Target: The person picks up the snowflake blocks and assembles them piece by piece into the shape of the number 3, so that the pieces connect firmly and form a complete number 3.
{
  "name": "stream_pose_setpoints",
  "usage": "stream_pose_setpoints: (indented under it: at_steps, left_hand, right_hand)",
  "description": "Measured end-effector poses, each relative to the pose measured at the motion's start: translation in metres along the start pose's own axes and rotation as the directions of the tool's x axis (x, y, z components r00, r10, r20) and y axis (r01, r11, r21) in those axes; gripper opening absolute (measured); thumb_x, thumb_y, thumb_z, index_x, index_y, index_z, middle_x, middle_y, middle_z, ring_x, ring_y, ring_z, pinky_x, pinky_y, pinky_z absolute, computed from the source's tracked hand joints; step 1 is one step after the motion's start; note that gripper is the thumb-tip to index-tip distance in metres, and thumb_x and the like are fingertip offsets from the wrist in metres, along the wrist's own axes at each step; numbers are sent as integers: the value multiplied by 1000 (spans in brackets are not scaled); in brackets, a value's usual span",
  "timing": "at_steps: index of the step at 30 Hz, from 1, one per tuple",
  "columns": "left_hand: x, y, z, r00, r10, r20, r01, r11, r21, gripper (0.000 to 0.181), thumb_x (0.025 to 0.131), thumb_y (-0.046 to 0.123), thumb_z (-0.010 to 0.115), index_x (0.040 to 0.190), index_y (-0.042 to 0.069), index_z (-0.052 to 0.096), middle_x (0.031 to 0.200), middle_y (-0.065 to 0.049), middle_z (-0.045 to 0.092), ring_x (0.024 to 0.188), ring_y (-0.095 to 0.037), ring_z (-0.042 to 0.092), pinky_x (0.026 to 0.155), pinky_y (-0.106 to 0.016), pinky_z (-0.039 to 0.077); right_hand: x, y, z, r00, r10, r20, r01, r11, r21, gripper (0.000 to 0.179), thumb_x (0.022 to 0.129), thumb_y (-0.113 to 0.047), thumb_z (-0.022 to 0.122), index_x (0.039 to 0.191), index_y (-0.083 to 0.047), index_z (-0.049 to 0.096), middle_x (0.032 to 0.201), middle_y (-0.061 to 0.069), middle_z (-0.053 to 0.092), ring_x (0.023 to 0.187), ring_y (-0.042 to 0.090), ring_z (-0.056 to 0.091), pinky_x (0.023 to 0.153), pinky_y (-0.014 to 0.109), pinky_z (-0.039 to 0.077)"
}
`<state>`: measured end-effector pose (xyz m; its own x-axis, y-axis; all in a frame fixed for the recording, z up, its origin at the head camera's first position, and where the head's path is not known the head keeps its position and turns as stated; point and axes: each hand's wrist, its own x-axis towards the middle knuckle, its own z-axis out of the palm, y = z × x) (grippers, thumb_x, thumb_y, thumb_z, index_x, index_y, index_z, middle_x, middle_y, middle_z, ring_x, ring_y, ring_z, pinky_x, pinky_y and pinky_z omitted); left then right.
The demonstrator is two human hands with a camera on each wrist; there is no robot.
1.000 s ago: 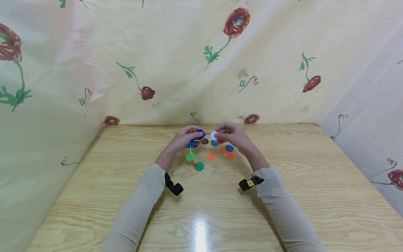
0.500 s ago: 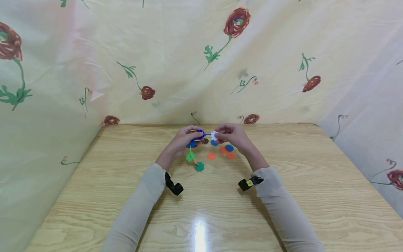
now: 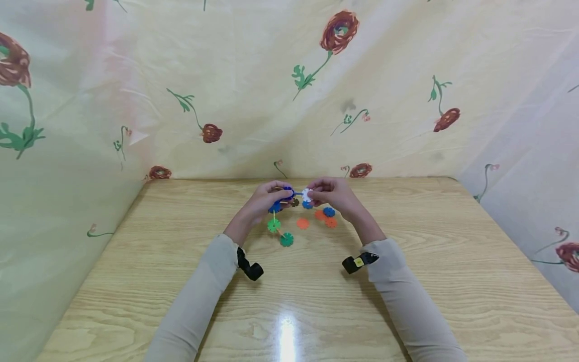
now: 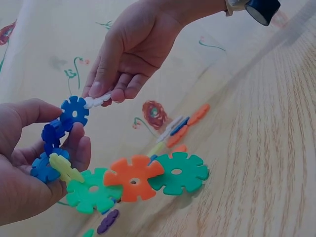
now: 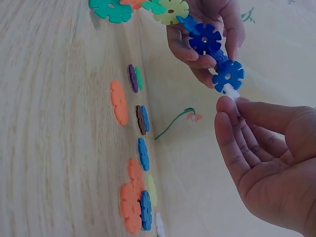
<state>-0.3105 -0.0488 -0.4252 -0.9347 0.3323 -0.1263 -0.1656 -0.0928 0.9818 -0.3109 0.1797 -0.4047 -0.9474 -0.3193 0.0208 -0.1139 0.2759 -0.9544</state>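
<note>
Over the far half of the table, my left hand [image 3: 264,200] grips a chain of notched snowflake discs by its blue pieces. My right hand [image 3: 333,195] pinches a white snowflake disc [image 5: 231,92] between thumb and fingers. In the right wrist view, the white disc meets the rim of the chain's end blue disc [image 5: 228,76]. From my left hand the rest of the chain trails toward the near side: a yellow disc [image 4: 65,167], a light green disc [image 4: 94,190], an orange disc [image 4: 133,178] and a teal green disc [image 4: 180,173]. My fingers partly hide the dark blue pieces [image 4: 51,137].
Loose snowflake discs lie on the wooden table [image 3: 298,291] beneath and beyond my hands: several orange discs [image 5: 131,207], blue discs [image 5: 143,154], a brown disc [image 5: 140,120] and a purple disc [image 5: 132,79]. A flowered cloth [image 3: 253,90] hangs at the table's back edge.
</note>
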Motion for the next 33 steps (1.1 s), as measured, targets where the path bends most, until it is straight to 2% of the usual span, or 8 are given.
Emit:
stream_pose_setpoints:
  at_steps: [3, 8, 14, 18, 24, 27, 31, 33]
  left_hand:
    - [-1, 0, 0, 1000, 5, 12, -6, 1000, 6, 30, 102, 11, 62, 128, -3, 59, 107, -7, 66, 115, -37, 64, 110, -51, 49]
    - [-2, 0, -1, 998, 19, 56, -19, 1000, -6, 27, 103, 9, 60, 126, -5, 61, 123, -21, 64, 128, -48, 55, 110, -49, 49]
    - [-1, 1, -1, 996, 20, 85, -19, 1000, -6, 36, 104, 11, 58, 133, -10, 57, 135, -30, 57, 134, -50, 50, 111, -48, 48]
    - [-1, 1, 1, 996, 18, 88, -19, 1000, 2, 40, 104, 10, 59, 136, -12, 54, 136, -33, 56, 132, -49, 53, 111, -49, 48]
    - [-1, 2, 1, 996, 30, 79, -31, 999, 9, 37, 104, 11, 60, 133, -11, 57, 117, -19, 70, 129, -47, 57, 111, -49, 48]
    - [-1, 2, 2, 997, 29, 71, -28, 999, -15, 36, 104, 9, 58, 134, -11, 56, 108, -10, 68, 125, -45, 60, 112, -50, 46]
    - [-1, 1, 5, 997, 41, 59, -37, 997, -73, 35, 105, 6, 54, 135, -11, 54, 105, -9, 62, 110, -34, 67, 113, -49, 45]
    - [0, 0, 7, 996, 56, 63, -51, 995, -87, 35, 106, 6, 52, 136, -11, 53, 105, -8, 61, 105, -27, 66, 113, -49, 44]
  right_hand:
    - [0, 0, 0, 1000, -13, -1, 13, 1000, -17, 23, 98, -9, 69, 116, 5, 68, 91, 5, 73, 78, 17, 72, 89, 53, 60]
    - [-1, 0, -1, 999, -38, -8, 38, 998, -55, 22, 97, -10, 70, 114, 4, 69, 94, 11, 74, 80, 20, 71, 84, 46, 62]
    - [-3, 1, -1, 998, -59, -15, 58, 996, -63, 20, 96, -10, 71, 112, 3, 71, 94, 10, 74, 79, 16, 70, 88, 56, 59]
    - [-3, 1, -1, 998, -65, -24, 63, 995, -75, 19, 96, -11, 72, 109, 2, 72, 92, 7, 75, 80, 18, 70, 87, 52, 60]
    - [-4, -1, 1, 995, -88, -44, 83, 992, -90, 19, 95, -11, 73, 109, 2, 74, 96, 12, 76, 80, 19, 71, 83, 45, 62]
    - [-3, -3, 4, 993, -98, -70, 93, 992, -81, 19, 95, -10, 73, 108, 3, 74, 94, 14, 76, 79, 18, 71, 82, 43, 62]
    - [-2, -3, 8, 989, -81, -125, 75, 996, -54, 20, 94, -10, 74, 109, 4, 74, 88, 8, 76, 75, 12, 70, 82, 40, 63]
    - [-1, -3, 10, 987, -65, -150, 62, 998, -24, 21, 94, -10, 73, 110, 4, 74, 86, 4, 75, 74, 11, 70, 85, 45, 62]
